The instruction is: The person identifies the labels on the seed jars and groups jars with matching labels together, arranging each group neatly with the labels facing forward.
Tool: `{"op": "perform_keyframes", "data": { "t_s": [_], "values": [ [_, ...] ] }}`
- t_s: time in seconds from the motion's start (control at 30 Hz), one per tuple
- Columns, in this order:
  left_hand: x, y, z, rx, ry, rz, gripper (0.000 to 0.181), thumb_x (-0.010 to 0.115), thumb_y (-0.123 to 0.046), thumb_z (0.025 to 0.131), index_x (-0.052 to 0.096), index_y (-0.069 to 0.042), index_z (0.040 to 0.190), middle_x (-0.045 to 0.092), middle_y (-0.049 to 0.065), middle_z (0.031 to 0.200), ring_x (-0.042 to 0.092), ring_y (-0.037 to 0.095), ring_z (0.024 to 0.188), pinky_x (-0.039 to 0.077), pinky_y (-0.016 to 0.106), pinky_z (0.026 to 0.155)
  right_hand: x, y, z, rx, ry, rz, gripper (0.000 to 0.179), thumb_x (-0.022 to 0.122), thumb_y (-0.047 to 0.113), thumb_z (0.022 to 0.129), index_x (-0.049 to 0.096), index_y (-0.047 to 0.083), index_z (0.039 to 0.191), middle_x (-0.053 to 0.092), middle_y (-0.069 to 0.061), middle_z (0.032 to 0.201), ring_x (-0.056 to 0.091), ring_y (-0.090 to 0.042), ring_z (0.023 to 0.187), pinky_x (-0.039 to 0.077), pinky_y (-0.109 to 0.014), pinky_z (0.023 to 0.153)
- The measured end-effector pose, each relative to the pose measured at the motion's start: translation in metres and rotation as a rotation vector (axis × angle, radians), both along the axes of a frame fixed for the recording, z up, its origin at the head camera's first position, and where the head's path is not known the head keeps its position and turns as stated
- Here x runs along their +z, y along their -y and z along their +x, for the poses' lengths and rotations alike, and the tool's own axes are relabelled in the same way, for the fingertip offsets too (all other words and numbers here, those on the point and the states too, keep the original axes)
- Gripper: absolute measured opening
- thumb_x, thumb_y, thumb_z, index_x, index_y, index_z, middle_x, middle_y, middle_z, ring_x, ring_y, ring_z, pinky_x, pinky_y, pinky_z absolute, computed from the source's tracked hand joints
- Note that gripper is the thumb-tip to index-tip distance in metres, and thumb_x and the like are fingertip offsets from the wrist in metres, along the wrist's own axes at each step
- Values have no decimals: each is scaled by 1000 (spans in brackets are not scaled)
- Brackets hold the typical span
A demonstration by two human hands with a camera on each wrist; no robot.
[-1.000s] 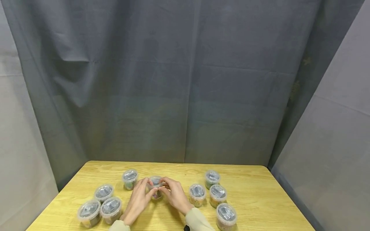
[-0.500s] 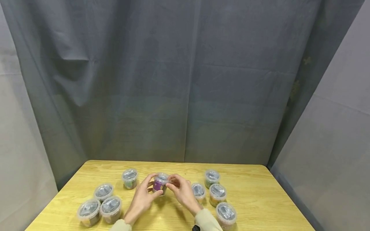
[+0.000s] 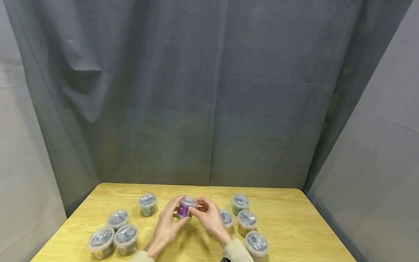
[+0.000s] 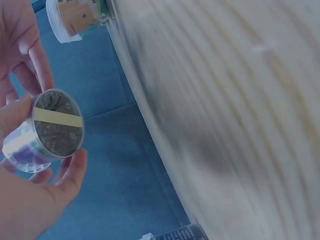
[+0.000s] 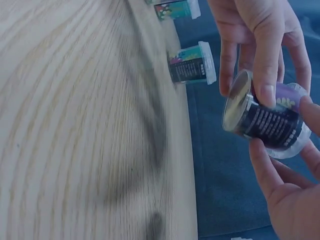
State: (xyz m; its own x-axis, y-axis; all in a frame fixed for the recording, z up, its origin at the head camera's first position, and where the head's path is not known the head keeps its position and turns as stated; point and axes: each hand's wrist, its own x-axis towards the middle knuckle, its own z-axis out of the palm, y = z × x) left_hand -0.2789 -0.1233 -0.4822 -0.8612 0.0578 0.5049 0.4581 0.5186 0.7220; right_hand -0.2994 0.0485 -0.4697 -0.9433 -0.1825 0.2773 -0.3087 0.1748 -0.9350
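Pinching a purple tub point(image 3: 184, 210) from opposite sides, left hand point(image 3: 165, 223) and right hand point(image 3: 210, 219) apparently steady it above the surface point(image 3: 301, 229).

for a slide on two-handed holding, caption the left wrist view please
Left grip and right grip holding a purple-labelled tub, its dark base crossed by a pale strip.

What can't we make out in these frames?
Print on the purple-labelled cup: too small in the head view; in the right wrist view, small and partly covered by fingers.
Lower part of the cup behind the right hand, the half-hidden cup: head view, hidden by that hand.
Bottom-edge cup: left wrist view, cut off by the frame.
Topmost cup: right wrist view, cut off by the top edge.
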Motion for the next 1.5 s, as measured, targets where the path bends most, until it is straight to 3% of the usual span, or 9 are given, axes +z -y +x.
{"op": "perform_keyframes", "data": {
  "t_s": [0.23, 0.43, 0.53, 0.8, 0.9, 1.13, 1.27, 1.4, 1.5],
  "values": [
    [-2, -3, 3, -12, 3, -16, 76, 84, -16, 75, 49, -26, 142, 50, 3, 145, 60, 19, 107, 55, 26, 83, 3, 0, 2, -8, 61, -63, 37, 78, 25, 85, 63, 4, 109, 69, -12, 109, 68, -24, 101, 59, -30, 80],
    [-2, -3, 2, -139, 52, 62, 78, 78, -16, 83, 39, -36, 147, 39, 9, 154, 59, 30, 120, 51, 42, 102, 9, -9, 2, -48, 65, -65, 34, 81, 26, 81, 61, 5, 99, 70, -8, 102, 67, -18, 98, 57, -26, 81],
    [-1, -3, 4, -180, 77, 82, 78, 77, -13, 84, 37, -35, 148, 40, 12, 151, 58, 36, 121, 49, 45, 104, 10, -13, 2, -29, 70, -78, 35, 81, 25, 81, 62, 4, 101, 70, -10, 105, 67, -20, 101, 57, -29, 85],
    [2, -12, 4, -99, 7, 14, 78, 81, -12, 79, 43, -19, 147, 48, 10, 142, 61, 27, 113, 56, 34, 93, 12, -12, 4, -19, 50, -105, 37, 78, 24, 85, 60, 0, 107, 69, -12, 106, 68, -24, 102, 59, -28, 83],
    [1, -12, 4, -124, 7, 22, 77, 81, -18, 79, 44, -22, 147, 46, 9, 145, 62, 26, 112, 57, 31, 91, 12, -14, 5, -27, 58, -109, 36, 79, 22, 84, 59, 0, 104, 69, -9, 101, 68, -19, 98, 58, -24, 80],
    [2, -8, 6, -213, 91, 68, 74, 76, -29, 85, 37, -38, 148, 42, 6, 150, 60, 33, 120, 55, 37, 97, 12, -20, 7, -2, 75, -130, 36, 78, 22, 85, 58, -1, 105, 69, -11, 108, 68, -19, 99, 57, -25, 82],
    [4, -13, 6, -179, 46, 61, 74, 79, -23, 83, 41, -34, 146, 45, 8, 147, 63, 32, 115, 57, 35, 93, 13, -19, 7, 9, 93, -149, 38, 77, 23, 86, 57, -2, 108, 69, -14, 110, 68, -22, 101, 56, -26, 83],
    [5, -18, 8, -125, -20, 19, 75, 81, -18, 80, 46, -31, 144, 45, 11, 147, 61, 31, 116, 58, 31, 88, 14, -18, 6, 0, 108, -167, 38, 78, 20, 85, 56, -2, 106, 70, -9, 101, 68, -16, 94, 56, -23, 78],
    [6, -19, 8, -133, -22, -12, 75, 80, -21, 81, 44, -33, 146, 43, 8, 150, 57, 31, 122, 57, 32, 90, 15, -20, 6, -2, 111, -196, 35, 78, 16, 84, 55, -3, 103, 67, -3, 94, 66, -12, 89, 55, -21, 76]
  ]
}}
